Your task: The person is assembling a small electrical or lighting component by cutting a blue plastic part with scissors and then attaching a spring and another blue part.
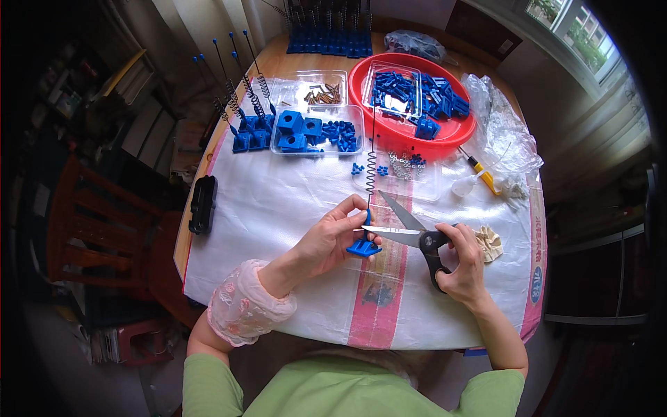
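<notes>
My left hand (332,235), closed, pinches a blue plastic base (363,248) by its narrow upright neck. From that neck rises a thin black rod with a coiled spring (370,172), standing about upright. My right hand (464,267) is wrapped round the black handles of a pair of scissors (410,236). The scissor blades are spread apart and point left; the lower blade's tip lies by the blue neck at my left fingertips. Whether that tip touches the neck, I cannot tell. A crumpled cream piece (489,244) lies just right of my right hand.
Clear trays (283,149) hold blue blocks, small blue parts and brass-coloured pieces. Behind the scissors stands a red basin (455,144) of blue parts. Finished-looking spring pieces (258,132) stand at left. A yellow-handled tool (484,175), plastic bags (497,115) and a black case (203,204) flank the work area.
</notes>
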Tool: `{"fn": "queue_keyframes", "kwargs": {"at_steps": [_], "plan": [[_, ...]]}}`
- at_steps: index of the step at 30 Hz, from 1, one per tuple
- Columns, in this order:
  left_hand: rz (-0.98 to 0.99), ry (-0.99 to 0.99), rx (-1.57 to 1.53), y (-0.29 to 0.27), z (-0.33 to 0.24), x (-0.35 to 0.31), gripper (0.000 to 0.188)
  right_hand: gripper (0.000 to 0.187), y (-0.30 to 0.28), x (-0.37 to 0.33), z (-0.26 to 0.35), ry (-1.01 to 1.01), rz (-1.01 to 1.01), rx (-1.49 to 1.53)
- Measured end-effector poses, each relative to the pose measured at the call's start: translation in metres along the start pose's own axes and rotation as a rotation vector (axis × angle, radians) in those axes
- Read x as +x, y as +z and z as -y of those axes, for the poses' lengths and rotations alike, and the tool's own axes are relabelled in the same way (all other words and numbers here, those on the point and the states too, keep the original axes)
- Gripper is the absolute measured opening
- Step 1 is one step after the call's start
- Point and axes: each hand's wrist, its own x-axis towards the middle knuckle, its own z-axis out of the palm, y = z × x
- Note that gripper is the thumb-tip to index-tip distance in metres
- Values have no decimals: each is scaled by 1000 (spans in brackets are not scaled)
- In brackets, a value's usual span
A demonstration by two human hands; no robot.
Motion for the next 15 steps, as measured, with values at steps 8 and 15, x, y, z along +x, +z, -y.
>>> {"fn": "queue_keyframes", "kwargs": {"at_steps": [8, 15], "plan": [[24, 11, -18, -4, 2, 1, 10, 60, 1, -1, -2, 8, -17, 6], [40, 21, -2, -3, 1, 0, 9, 61, 1, -1, -3, 23, -14, 14]]}}
